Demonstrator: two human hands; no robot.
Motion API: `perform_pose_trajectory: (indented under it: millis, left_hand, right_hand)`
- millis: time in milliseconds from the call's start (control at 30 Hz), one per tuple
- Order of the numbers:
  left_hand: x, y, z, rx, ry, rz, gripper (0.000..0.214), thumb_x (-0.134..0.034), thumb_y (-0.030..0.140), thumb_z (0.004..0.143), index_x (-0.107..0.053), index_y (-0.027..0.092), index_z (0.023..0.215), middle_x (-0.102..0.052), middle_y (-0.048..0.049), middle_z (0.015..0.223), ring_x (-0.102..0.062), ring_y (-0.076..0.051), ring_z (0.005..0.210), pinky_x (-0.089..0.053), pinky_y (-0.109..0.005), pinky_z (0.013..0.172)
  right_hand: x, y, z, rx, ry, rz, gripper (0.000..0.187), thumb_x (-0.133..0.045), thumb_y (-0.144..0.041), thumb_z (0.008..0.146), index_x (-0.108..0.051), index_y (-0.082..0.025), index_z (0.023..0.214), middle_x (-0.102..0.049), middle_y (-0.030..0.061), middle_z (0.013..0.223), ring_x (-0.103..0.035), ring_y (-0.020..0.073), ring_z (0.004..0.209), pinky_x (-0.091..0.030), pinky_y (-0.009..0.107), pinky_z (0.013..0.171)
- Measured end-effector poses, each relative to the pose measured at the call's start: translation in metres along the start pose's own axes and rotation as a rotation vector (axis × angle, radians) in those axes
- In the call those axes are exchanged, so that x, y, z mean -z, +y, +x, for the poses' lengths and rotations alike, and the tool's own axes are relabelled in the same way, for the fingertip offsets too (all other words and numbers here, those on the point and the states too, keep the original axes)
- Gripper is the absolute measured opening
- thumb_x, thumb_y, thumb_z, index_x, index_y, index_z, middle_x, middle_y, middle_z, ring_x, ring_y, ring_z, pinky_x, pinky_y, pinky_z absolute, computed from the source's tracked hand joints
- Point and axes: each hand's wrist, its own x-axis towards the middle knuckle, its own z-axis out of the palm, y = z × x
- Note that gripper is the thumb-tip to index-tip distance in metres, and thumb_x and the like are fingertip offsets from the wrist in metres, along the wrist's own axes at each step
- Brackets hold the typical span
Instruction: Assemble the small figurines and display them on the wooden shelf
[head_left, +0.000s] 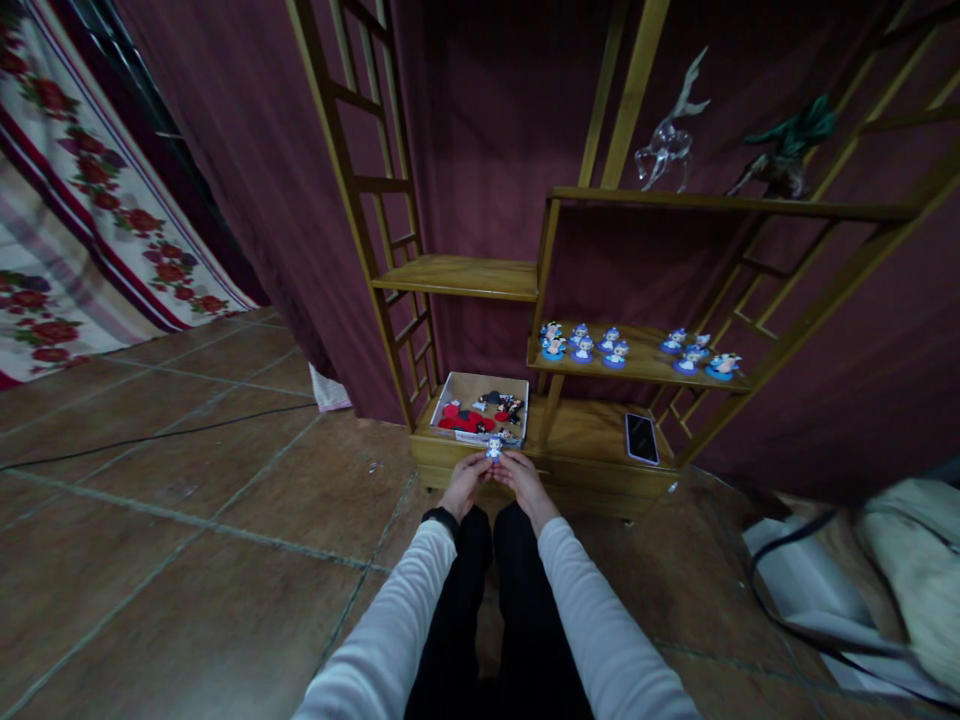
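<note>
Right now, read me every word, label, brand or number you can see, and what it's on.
No text is readable.
Box, front edge: marks, possibly print, too small to read.
Held figurine: too small to tell.
Phone: no readable text.

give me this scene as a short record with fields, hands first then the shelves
left hand: holds one side of a small white-and-purple figurine
right hand: holds its other side
lowest level: open white-and-brown cardboard box with red and black pieces; flat rectangular phone with dark screen
middle right shelf: small figurines on round blue or purple bases
upper right shelf: clear deer-shaped ornament; dark green-and-brown ornament
</note>
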Motion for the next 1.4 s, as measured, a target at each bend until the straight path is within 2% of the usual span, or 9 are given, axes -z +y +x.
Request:
perform_pose_trajectory:
  millis: [367, 800, 1200, 1400]
  left_hand:
    - [-0.001, 0.000, -0.002, -0.012, 0.012, 0.036, 0.027, -0.077, 0.024, 0.053, -0.065, 0.011, 0.073, -0.064, -0.0042, 0.065, -0.057, -0.010, 0.058, -0.041, -0.021, 0.057]
    - [0.002, -0.004, 0.000, -0.058, 0.044, 0.016, 0.048, -0.075, 0.010, 0.050, -0.063, 0.014, 0.096, -0.064, -0.0025, 0.071, -0.056, -0.009, 0.059, -0.041, -0.022, 0.058]
    - [0.005, -0.005, 0.001, -0.147, 0.009, 0.058, 0.046, -0.073, 0.014, 0.048, -0.063, 0.015, 0.093, -0.063, 0.0001, 0.065, -0.052, -0.007, 0.052, -0.036, -0.020, 0.053]
    - [0.005, -0.004, 0.001, -0.144, 0.045, 0.069, 0.044, -0.074, 0.014, 0.047, -0.064, 0.014, 0.090, -0.063, -0.0003, 0.064, -0.051, -0.007, 0.051, -0.036, -0.019, 0.051]
  right_hand:
    - [0.001, 0.001, 0.000, 0.013, 0.000, 0.002, 0.030, -0.073, -0.037, 0.059, -0.061, -0.016, 0.078, -0.067, 0.0019, 0.063, -0.063, 0.0125, 0.059, -0.049, 0.022, 0.055]
    - [0.003, 0.009, 0.005, 0.055, 0.055, -0.040, 0.036, -0.071, -0.022, 0.052, -0.059, -0.020, 0.087, -0.064, -0.0013, 0.071, -0.061, 0.0127, 0.060, -0.050, 0.028, 0.062]
    - [0.000, 0.003, -0.001, 0.088, -0.006, -0.154, 0.044, -0.071, -0.025, 0.052, -0.058, -0.021, 0.094, -0.065, 0.0004, 0.077, -0.061, 0.0132, 0.066, -0.047, 0.027, 0.065]
    - [-0.001, 0.003, -0.002, 0.095, 0.007, -0.187, 0.042, -0.069, -0.025, 0.053, -0.059, -0.021, 0.094, -0.064, -0.0002, 0.076, -0.060, 0.0124, 0.065, -0.047, 0.026, 0.064]
